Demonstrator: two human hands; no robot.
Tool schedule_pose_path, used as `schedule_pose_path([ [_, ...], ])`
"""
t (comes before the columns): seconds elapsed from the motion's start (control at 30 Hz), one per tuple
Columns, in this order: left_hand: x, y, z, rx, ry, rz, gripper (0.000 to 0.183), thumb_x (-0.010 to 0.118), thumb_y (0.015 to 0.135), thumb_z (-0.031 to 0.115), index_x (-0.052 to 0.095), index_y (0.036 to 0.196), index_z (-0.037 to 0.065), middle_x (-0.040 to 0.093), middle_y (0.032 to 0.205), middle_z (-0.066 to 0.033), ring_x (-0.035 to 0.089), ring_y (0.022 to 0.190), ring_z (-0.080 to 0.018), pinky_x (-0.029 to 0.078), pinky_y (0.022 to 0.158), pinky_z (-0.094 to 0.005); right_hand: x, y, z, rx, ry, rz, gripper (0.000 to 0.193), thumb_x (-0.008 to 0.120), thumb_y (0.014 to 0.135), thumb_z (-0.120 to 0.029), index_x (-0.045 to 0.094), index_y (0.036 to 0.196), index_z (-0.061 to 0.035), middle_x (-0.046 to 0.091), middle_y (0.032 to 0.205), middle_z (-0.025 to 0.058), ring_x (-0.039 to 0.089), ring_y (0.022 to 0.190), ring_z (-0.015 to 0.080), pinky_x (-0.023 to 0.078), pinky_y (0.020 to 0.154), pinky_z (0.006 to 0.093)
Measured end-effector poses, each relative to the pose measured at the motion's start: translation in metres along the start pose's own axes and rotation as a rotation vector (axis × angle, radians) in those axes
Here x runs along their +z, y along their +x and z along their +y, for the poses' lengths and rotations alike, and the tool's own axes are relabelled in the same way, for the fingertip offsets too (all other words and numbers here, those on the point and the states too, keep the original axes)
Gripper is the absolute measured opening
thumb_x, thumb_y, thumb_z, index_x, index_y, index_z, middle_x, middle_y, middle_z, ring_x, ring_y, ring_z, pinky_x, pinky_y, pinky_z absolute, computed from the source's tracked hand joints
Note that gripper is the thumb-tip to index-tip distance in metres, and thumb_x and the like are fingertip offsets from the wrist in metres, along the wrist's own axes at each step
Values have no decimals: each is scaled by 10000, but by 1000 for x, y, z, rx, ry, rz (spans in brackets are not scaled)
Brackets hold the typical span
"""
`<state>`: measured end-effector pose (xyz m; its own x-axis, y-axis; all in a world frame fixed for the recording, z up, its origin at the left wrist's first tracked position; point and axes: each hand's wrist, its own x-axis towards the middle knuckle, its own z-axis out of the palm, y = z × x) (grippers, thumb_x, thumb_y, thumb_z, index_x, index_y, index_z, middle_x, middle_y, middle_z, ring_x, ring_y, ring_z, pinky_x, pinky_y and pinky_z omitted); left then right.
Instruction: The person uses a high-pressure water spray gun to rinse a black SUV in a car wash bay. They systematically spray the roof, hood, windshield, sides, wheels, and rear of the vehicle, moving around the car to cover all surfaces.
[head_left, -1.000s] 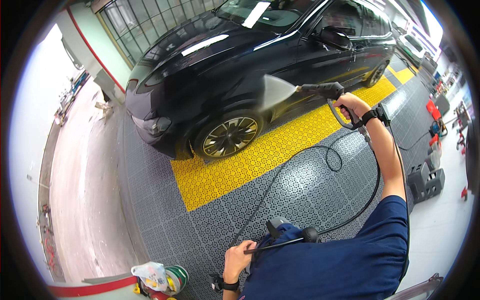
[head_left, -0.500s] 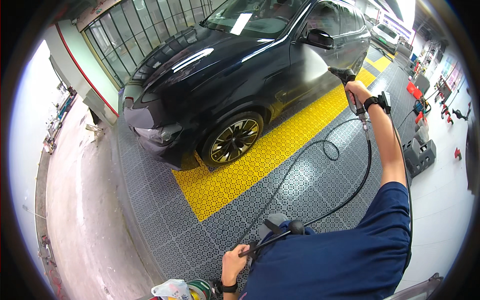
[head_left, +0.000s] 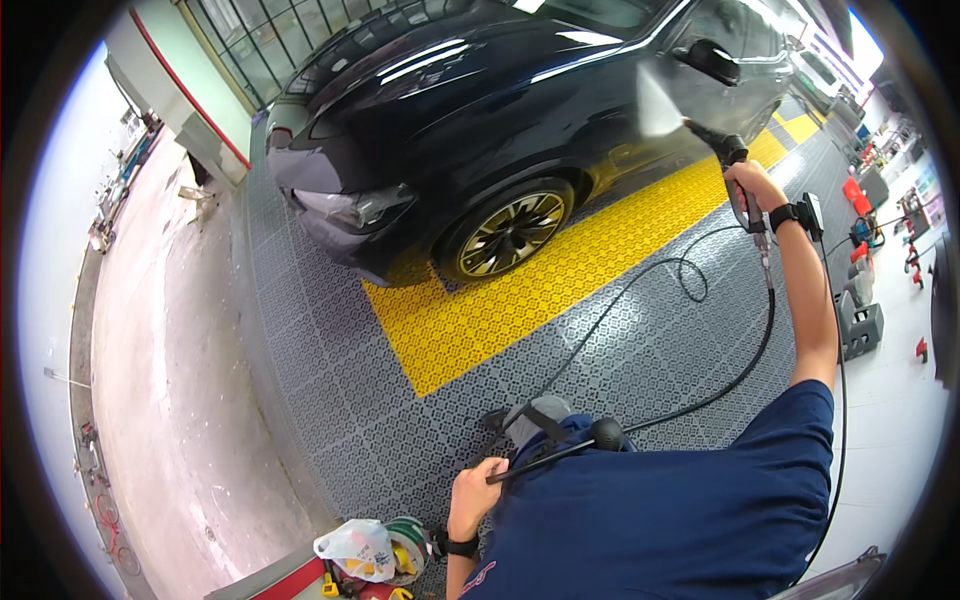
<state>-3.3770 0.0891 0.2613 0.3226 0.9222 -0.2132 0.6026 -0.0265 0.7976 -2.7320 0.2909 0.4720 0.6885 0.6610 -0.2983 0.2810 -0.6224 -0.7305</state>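
My right hand (head_left: 755, 186) grips a black spray gun (head_left: 733, 150) at arm's length, its fingers wrapped round the handle. A white fan of spray (head_left: 658, 108) leaves the nozzle toward the side of a dark car (head_left: 480, 130), near its door mirror (head_left: 712, 60). From the gun's base a black hose (head_left: 740, 383) curves down and back across my waist. Low in the view, my left hand (head_left: 477, 492) is closed round that hose. A round black ball (head_left: 607, 433) sits on the hose near my body.
The car's front wheel (head_left: 510, 232) stands over a yellow strip (head_left: 480, 340) in the grey grid floor (head_left: 330, 360). Slack hose loops (head_left: 690, 280) lie on the grid. A bucket with a plastic bag (head_left: 357, 548) stands at lower left. Grey boxes (head_left: 860, 328) and red tools line the right side.
The view has shifted, so the car sits higher and farther right. The spray now strikes farther forward on the car's side, ahead of the mirror. Both hands keep their hold.
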Motion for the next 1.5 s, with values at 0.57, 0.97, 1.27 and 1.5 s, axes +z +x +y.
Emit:
schedule_pose_path([
  [0.57,-80,73,-37,258,70,-292,193,678,942,296,702,983,109,663,704,-170,656,655,-379,509,603,-450,193,-134,-34,-95,-92,-534,135,702,837,-146,621,840,-38,534,557,-31,499,410,99,413,395,269],
  [0.97,-145,-18,-129,72,15,-320,260,663,946,355,713,952,100,653,670,-186,654,654,-393,515,604,-453,200,-192,33,157,-100,-429,224,699,869,-100,497,774,-89,474,529,3,458,374,128,368,356,301],
  [1.27,-169,-51,-161,49,32,-224,297,669,940,394,700,922,99,643,656,-194,643,657,-412,506,598,-457,224,-222,37,197,-77,-236,321,664,895,-148,456,653,-113,445,495,-1,407,355,128,332,349,309],
  [1.5,-202,-32,-184,62,4,-266,306,683,926,404,708,922,100,651,666,-193,653,668,-405,508,594,-453,294,-256,46,112,-77,-388,261,671,872,-76,486,688,-80,472,495,-7,435,353,125,348,346,314],
])
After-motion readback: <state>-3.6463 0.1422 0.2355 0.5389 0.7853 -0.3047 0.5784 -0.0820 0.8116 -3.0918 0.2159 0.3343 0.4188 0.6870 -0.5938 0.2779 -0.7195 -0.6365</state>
